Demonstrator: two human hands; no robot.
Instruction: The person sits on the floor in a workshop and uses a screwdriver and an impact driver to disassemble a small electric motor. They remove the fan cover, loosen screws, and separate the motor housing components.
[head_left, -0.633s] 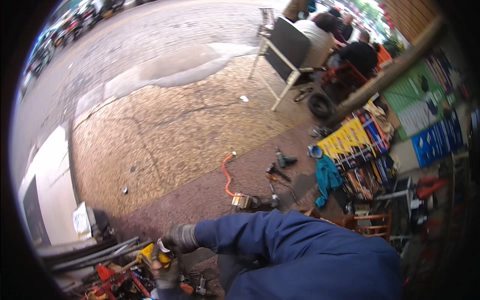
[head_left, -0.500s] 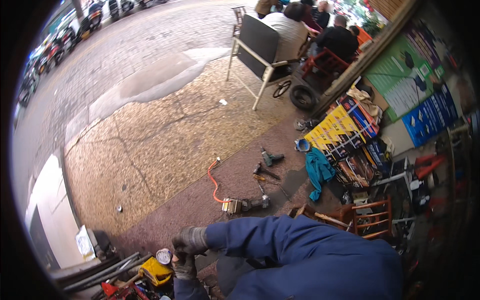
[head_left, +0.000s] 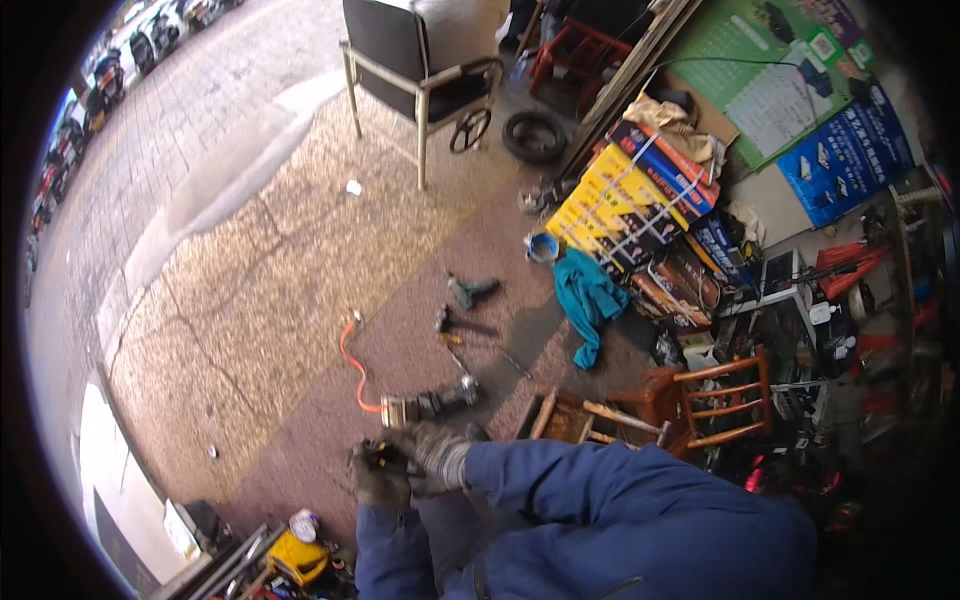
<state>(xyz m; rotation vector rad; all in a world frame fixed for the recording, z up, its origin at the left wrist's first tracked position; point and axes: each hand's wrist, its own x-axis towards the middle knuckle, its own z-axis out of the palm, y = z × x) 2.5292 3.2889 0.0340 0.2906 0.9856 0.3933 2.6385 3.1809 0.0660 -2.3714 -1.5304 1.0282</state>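
Observation:
My left hand [head_left: 378, 484] and my right hand [head_left: 438, 452], both in grey work gloves, are close together low in the middle. Their fingers are curled around a small dark piece with a yellow spot [head_left: 383, 455]; its kind is not clear, and the gloves hide much of it. Just beyond the hands, a metal power tool [head_left: 430, 402] with a silver block-like end lies on the reddish floor, joined to an orange hose [head_left: 358, 365]. Farther off are a green cordless drill [head_left: 470, 291] and a hammer-like tool [head_left: 455, 325].
Wooden chairs [head_left: 715, 395] stand on the right. Beyond them are a teal cloth [head_left: 585, 300], stacked yellow boxes [head_left: 610, 205] and a tyre [head_left: 535, 137]. A metal-framed chair [head_left: 420, 90] is at the back. A yellow container [head_left: 297, 556] sits among tools at lower left.
The view has turned, so the floor things appear farther left. My hands have moved right, away from the yellow container, and the small dark piece now shows between them.

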